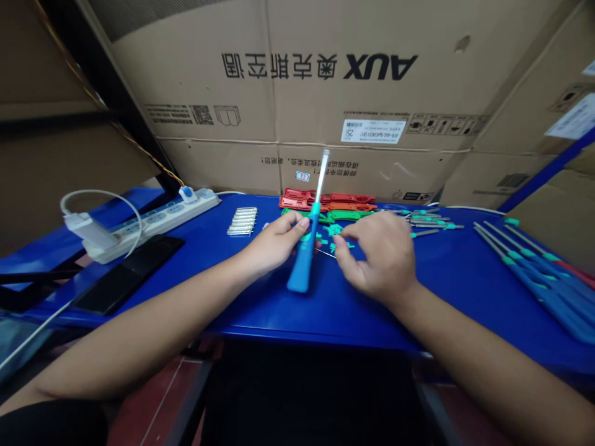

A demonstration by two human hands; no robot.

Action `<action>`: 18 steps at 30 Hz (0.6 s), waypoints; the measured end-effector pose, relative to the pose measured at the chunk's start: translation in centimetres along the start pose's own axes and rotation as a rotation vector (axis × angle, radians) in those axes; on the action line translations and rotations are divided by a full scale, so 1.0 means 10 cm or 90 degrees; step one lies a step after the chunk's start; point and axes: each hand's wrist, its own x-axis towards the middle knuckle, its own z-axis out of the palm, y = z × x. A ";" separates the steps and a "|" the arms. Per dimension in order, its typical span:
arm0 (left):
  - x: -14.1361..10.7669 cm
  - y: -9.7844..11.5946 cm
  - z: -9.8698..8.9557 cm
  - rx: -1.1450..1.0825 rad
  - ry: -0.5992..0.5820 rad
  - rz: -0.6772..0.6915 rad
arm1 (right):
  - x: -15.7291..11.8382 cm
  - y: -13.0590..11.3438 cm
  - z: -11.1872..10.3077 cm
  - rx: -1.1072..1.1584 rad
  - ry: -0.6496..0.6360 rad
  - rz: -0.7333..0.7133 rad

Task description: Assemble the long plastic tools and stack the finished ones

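My left hand (pixel 279 240) is wrapped round a blue-handled tool (pixel 304 257) with a teal collar and a metal shaft pointing up and away. To its right, my right hand (pixel 383 254) is closed, thumb and index finger pressed near each other, apart from the blue tool; anything between its fingertips is too small to make out. Small teal pieces (pixel 333 230) lie on the blue table (pixel 279 316) between the hands. Behind them are red plastic parts (pixel 328 200) and green plastic parts (pixel 351 215). A thin metal rod shows near the right fingertips.
At the left are a power strip (pixel 160 220) with a plugged-in charger and a black phone (pixel 130 272). Metal pieces (pixel 242 221) lie in a row. Several blue-handled tools (pixel 553 288) lie at the right; metal shafts (pixel 432 220) lie behind my right hand. Cardboard (pixel 302 111) stands behind.
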 end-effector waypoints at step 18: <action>0.02 0.02 0.03 -0.047 0.083 0.055 | -0.05 -0.03 0.16 0.063 -0.383 0.115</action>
